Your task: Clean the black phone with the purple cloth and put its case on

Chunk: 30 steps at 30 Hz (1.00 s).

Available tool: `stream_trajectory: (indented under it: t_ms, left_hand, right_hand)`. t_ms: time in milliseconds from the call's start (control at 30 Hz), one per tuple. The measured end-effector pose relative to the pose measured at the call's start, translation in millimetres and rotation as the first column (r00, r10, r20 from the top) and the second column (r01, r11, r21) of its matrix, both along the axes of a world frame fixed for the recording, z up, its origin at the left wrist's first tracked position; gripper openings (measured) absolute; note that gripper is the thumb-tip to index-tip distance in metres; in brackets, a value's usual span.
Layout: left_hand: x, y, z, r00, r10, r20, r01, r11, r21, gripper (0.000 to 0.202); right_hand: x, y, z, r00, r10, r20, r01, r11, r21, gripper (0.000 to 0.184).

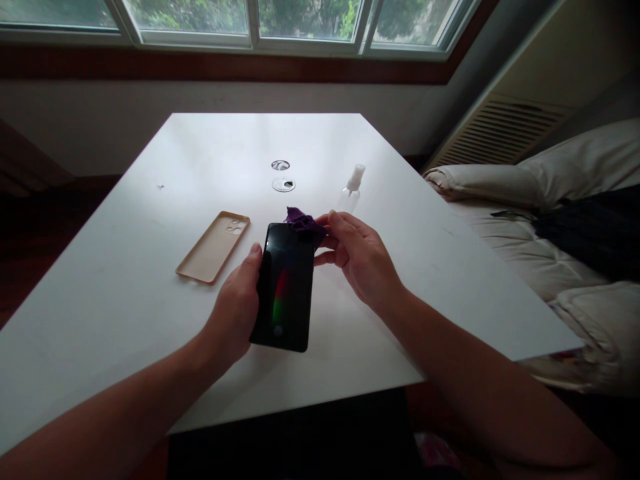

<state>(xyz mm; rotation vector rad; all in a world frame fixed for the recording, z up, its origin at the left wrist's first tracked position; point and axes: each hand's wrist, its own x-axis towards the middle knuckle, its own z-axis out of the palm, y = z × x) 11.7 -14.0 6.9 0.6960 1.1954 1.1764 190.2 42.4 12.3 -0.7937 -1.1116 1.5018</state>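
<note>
A black smartphone [287, 287] is gripped along its left edge by my left hand [239, 300], its screen facing me with a coloured streak and a small round mark near the bottom. My right hand [357, 253] pinches a bunched purple cloth [303, 221], which touches the phone's upper right corner. Left of the phone, a tan phone case [213, 250] lies on the white table. Just beyond my right hand is a clear spray bottle [350, 197] with a white top, its lower part hidden by the hand.
Two round metal-rimmed fittings [283, 185] are set in the white table [125, 280] past the phone. A cream padded sofa [470, 187] with dark fabric [595, 230] on it stands at the right. Windows [305, 20] line the far wall.
</note>
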Motion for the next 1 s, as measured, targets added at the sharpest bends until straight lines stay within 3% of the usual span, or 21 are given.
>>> stream_trajectory:
  t_ms: [167, 433, 1000]
  left_hand:
    - [0, 0, 1.0, 1.0, 0.005, -0.014, -0.006, 0.999, -0.05, 0.048]
    - [2, 1, 10.5, 0.995, -0.04, 0.09, 0.054, 0.986, -0.16, 0.045]
    - [2, 4, 14.8, 0.974, -0.074, 0.212, 0.125, 0.963, -0.237, 0.042]
  right_hand:
    - [-1, -1, 0.5, 0.998, -0.041, 0.055, 0.041, 0.999, -0.008, 0.028]
    - [-1, 0, 0.8, 0.999, -0.012, 0.05, 0.013, 1.0, -0.02, 0.027]
    - [2, 0, 0.9, 0.995, 0.042, 0.093, -0.041, 0.999, -0.009, 0.028]
